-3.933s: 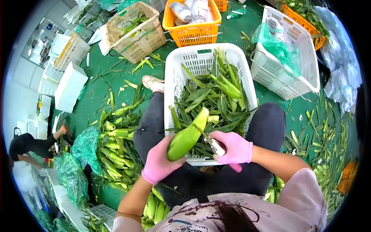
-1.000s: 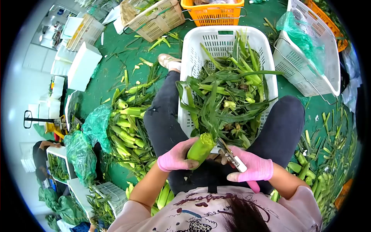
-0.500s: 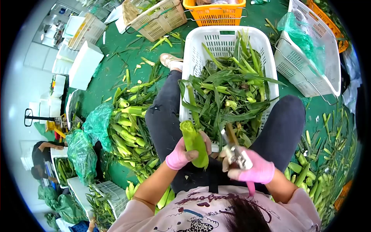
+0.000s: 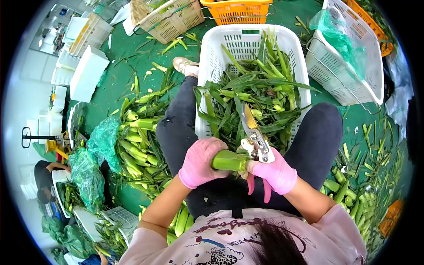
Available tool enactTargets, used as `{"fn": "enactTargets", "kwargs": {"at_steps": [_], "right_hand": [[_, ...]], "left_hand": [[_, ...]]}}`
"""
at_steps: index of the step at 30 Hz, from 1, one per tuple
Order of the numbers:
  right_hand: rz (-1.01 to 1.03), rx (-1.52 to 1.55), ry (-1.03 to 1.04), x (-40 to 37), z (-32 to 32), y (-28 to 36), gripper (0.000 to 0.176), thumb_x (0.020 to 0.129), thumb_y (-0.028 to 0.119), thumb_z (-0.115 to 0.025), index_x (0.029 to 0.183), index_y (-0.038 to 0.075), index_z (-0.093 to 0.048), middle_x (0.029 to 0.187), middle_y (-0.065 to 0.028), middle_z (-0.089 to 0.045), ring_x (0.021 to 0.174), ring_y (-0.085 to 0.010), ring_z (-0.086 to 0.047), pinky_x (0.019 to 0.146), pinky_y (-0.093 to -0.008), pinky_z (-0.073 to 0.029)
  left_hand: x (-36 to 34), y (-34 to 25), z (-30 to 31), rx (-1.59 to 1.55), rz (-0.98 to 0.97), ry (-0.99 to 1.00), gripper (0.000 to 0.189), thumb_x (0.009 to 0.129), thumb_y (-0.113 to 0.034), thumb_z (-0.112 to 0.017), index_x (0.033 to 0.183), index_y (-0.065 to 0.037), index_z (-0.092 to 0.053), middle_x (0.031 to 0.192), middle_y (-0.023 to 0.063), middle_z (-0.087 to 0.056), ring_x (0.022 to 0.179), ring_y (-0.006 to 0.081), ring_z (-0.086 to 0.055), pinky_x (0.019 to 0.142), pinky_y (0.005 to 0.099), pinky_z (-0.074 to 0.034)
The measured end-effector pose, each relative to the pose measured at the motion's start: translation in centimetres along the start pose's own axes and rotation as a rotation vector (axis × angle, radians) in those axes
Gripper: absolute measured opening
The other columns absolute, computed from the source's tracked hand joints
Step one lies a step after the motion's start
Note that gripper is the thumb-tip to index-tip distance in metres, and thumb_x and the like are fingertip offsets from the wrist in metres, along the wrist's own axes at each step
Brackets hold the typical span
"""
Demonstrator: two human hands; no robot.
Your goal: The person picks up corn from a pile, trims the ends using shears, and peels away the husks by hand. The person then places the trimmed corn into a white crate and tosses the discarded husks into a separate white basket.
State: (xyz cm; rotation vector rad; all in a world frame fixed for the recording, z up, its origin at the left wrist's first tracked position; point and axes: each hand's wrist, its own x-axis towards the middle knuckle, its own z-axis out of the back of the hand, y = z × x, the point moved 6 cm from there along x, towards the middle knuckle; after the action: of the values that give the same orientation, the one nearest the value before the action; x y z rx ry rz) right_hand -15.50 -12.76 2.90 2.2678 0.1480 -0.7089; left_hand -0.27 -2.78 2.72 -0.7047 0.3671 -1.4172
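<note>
Wrapped in a pink glove, my left hand (image 4: 203,161) grips a green ear of corn (image 4: 229,160) that lies sideways, its cut end toward the right. My right hand (image 4: 273,170), also in a pink glove, is closed on pruning shears (image 4: 256,134) with pink handles. Their blades point up and away over the basket, and my right fingers are right at the end of the corn. Just beyond both hands stands a white basket (image 4: 204,59) between my legs, heaped with green husk leaves (image 4: 260,90).
A pile of unhusked corn (image 4: 137,150) lies on the green floor at left, beside green plastic bags (image 4: 88,176). More trimmed ears (image 4: 364,207) lie at right. A second white crate (image 4: 327,66) and an orange crate (image 4: 238,13) stand farther off. Another person (image 4: 44,176) is at far left.
My left hand has turned the corn from upright to sideways, with its end now toward my right hand. The shears' blades now show open, pointing up and left.
</note>
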Motion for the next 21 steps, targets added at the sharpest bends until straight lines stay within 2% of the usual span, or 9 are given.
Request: {"fn": "enactTargets", "kwargs": {"at_steps": [4, 8, 11, 13, 15, 17, 19, 20, 21], "right_hand": [[0.074, 0.064, -0.047, 1.5, 0.6, -2.2, 0.049, 0.084, 0.015, -0.063, 0.129, 0.001, -0.05, 0.09, -0.0106, -0.061, 0.065, -0.019, -0.062, 0.046, -0.0325, -0.055], [0.159, 0.236, -0.123, 0.7, -0.6, -1.4, 0.048, 0.082, 0.011, -0.061, 0.128, 0.003, -0.049, 0.095, -0.0071, -0.058, 0.077, -0.0178, -0.061, 0.048, -0.0317, -0.055], [0.189, 0.268, -0.154, -0.9, -1.4, -0.8, 0.038, 0.086, 0.014, -0.064, 0.121, 0.003, -0.052, 0.089, -0.0058, -0.057, 0.067, -0.0158, -0.059, 0.048, -0.0299, -0.053], [0.191, 0.349, -0.095, -1.8, -1.9, -0.7, 0.034, 0.085, 0.012, -0.063, 0.115, 0.004, -0.051, 0.093, -0.0053, -0.053, 0.078, -0.0159, -0.061, 0.051, -0.031, -0.056], [0.308, 0.381, 0.025, -2.3, -1.6, -1.2, 0.034, 0.083, 0.013, -0.065, 0.112, 0.005, -0.05, 0.094, -0.0052, -0.054, 0.08, -0.0165, -0.061, 0.055, -0.0312, -0.058], [0.318, 0.341, 0.016, -3.2, -1.0, -1.6, 0.033, 0.081, 0.01, -0.064, 0.111, 0.006, -0.051, 0.096, -0.0073, -0.058, 0.081, -0.0164, -0.062, 0.059, -0.0305, -0.059], [0.317, 0.204, -0.23, -3.6, -0.5, -1.8, 0.032, 0.083, 0.007, -0.062, 0.113, 0.005, -0.052, 0.097, -0.0059, -0.06, 0.081, -0.015, -0.062, 0.058, -0.0307, -0.059], [0.11, -0.008, -0.329, -4.2, -0.4, -1.6, 0.033, 0.085, 0.003, -0.059, 0.117, 0.004, -0.053, 0.096, -0.0022, -0.059, 0.084, -0.0123, -0.06, 0.059, -0.0288, -0.056], [0.155, -0.094, -0.318, -3.6, -0.3, -1.9, 0.036, 0.086, 0.005, -0.061, 0.121, 0.006, -0.053, 0.095, -0.0002, -0.058, 0.079, -0.0097, -0.059, 0.058, -0.0262, -0.053]], "left_hand": [[-0.4, 0.1, -0.1, 0.019, 0.025, -0.052, 0.064, 0.053, -0.025, -0.091, 0.108, -0.009, -0.061, 0.102, 0.0119, -0.064, 0.094, 0.0352, -0.063, 0.085, 0.0408, -0.051], [-2.1, 1.4, -3.3, -0.766, 0.448, -0.032, 0.074, 0.05, -0.018, -0.094, 0.114, -0.005, -0.058, 0.109, 0.0075, -0.064, 0.1, 0.0225, -0.063, 0.091, 0.0348, -0.05], [-2.4, -1.3, -6.6, -1.634, 0.558, -0.115, 0.1, 0.059, -0.046, -0.097, 0.134, -0.001, -0.047, 0.123, 0.0077, -0.06, 0.115, 0.0199, -0.06, 0.101, 0.035, -0.047], [-3.4, -1.4, -8.0, -1.589, 0.536, -0.133, 0.107, 0.058, -0.073, -0.084, 0.131, -0.004, -0.047, 0.124, 0.0077, -0.059, 0.11, 0.0201, -0.061, 0.098, 0.0353, -0.049], [-3.2, -1.9, -9.3, -1.621, 0.427, -0.156, 0.104, 0.063, -0.084, -0.07, 0.124, -0.002, -0.05, 0.12, 0.0095, -0.058, 0.109, 0.0198, -0.059, 0.094, 0.0333, -0.048], [-2.5, -2.7, -8.9, -1.57, 0.4, -0.118, 0.095, 0.072, -0.082, -0.069, 0.121, -0.002, -0.051, 0.116, 0.0082, -0.056, 0.104, 0.0181, -0.057, 0.09, 0.032, -0.048], [-1.8, -1.4, -5.5, -0.945, 0.555, -0.259, 0.075, 0.083, -0.063, -0.073, 0.121, -0.002, -0.051, 0.113, 0.0084, -0.055, 0.099, 0.0168, -0.055, 0.087, 0.0307, -0.047], [-1.4, -0.8, -3.3, -0.48, 0.37, -0.363, 0.048, 0.079, -0.015, -0.078, 0.119, -0.003, -0.054, 0.108, 0.0082, -0.055, 0.094, 0.0172, -0.057, 0.085, 0.0297, -0.049], [-1.8, -0.7, -2.1, -0.452, 0.395, -0.453, 0.044, 0.079, -0.01, -0.078, 0.117, -0.004, -0.057, 0.103, 0.0098, -0.058, 0.089, 0.0193, -0.061, 0.079, 0.0307, -0.051]]}}
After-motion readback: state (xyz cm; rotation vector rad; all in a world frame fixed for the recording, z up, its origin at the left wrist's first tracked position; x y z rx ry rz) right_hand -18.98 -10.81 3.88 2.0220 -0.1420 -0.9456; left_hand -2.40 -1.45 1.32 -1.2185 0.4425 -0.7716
